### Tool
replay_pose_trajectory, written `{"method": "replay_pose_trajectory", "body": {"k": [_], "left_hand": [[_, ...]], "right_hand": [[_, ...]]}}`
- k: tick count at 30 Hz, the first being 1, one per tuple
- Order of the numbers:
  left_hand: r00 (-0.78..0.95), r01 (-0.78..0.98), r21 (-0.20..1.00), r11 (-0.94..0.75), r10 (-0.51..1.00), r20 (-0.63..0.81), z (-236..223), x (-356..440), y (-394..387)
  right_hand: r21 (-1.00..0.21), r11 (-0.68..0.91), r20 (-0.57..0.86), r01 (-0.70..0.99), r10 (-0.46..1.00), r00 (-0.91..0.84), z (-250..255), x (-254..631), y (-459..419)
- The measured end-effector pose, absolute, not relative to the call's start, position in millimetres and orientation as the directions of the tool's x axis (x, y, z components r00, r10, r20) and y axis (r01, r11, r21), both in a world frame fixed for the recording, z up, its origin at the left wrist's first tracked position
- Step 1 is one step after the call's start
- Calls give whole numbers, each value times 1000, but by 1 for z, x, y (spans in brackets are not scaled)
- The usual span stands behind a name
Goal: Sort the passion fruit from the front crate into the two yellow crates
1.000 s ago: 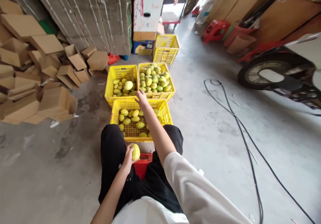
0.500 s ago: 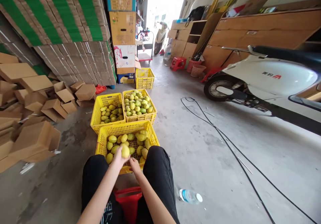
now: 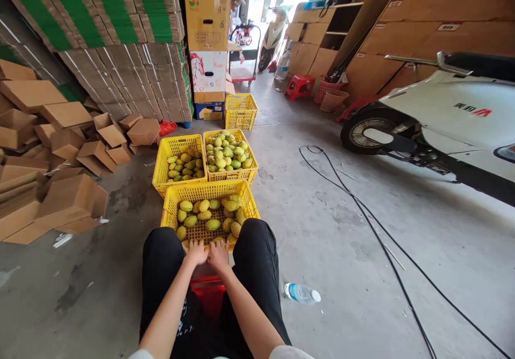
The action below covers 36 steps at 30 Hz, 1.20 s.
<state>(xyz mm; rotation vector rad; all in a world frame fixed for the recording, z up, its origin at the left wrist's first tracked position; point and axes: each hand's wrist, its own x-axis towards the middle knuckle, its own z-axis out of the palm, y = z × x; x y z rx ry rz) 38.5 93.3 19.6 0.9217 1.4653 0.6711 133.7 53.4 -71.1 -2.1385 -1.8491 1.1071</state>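
- Head view: L hand (image 3: pixel 196 251) and R hand (image 3: pixel 219 254) just beside each other at near rim of front yellow crate (image 3: pixel 213 188), backs up, fingers apparently over rim.
- Grip: can't tell if clamped or merely resting, fingertips unclear. No fruit visible in either.
- Fruit (image 3: pixel 213 225), oval, yellow-green: loose in front crate, scattered on L, bunched on R, bare slatted base showing betw.
- Directly behind: back-left crate (image 3: pixel 173 147) w/ lower fill; back-right crate (image 3: pixel 235 175), heaped higher.
- Nearer: L knee (image 3: pixel 163 241) and R knee (image 3: pixel 254 233) flanking near edge; red plastic item (image 3: pixel 208 289) betw. legs, mostly hidden.
- Also: bottle (image 3: pixel 301 293) lying on floor (image 3: pixel 314 337) to R; black cable (image 3: pixel 364 209) farther off; cardboard boxes (image 3: pixel 66 200) L.
- Step in hand, judging by pose: prob. steadying or adjusting front crate, not handling fruit.
- Next move, as judged: for crate, calls for even two-handed hold, kept level to avoid rolling fruit; for fruit, calls for lifting one hand off rim and reaching in.
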Motion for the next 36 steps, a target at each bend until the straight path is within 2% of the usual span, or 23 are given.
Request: {"method": "replay_pose_trajectory", "body": {"k": [1,2,3,5,14,22,29,36], "left_hand": [[8,296,801,521,837,-547,5,34,75],[28,646,651,399,840,-542,-6,31,62],[80,857,454,242,810,-581,-14,29,55],[125,950,301,85,779,-614,-24,30,54],[146,988,141,-71,748,-648,-39,32,59],[101,994,50,-95,682,-725,-48,33,75],[96,995,51,-86,680,-727,-64,38,72],[129,992,91,-91,687,-716,-66,42,70]], "right_hand": [[-468,-218,-468,856,883,-31,-71,134,52],[-437,-200,-484,877,874,-42,-71,134,51],[-427,-200,-492,882,870,-41,-71,135,51],[-392,-186,-507,901,861,-43,-71,135,52],[-312,-98,-543,945,835,-92,-74,138,50],[-355,-38,-555,934,813,-178,-81,147,56],[-376,-43,-547,926,817,-184,-98,153,55],[-386,-101,-567,917,810,-149,-95,158,55]]}}
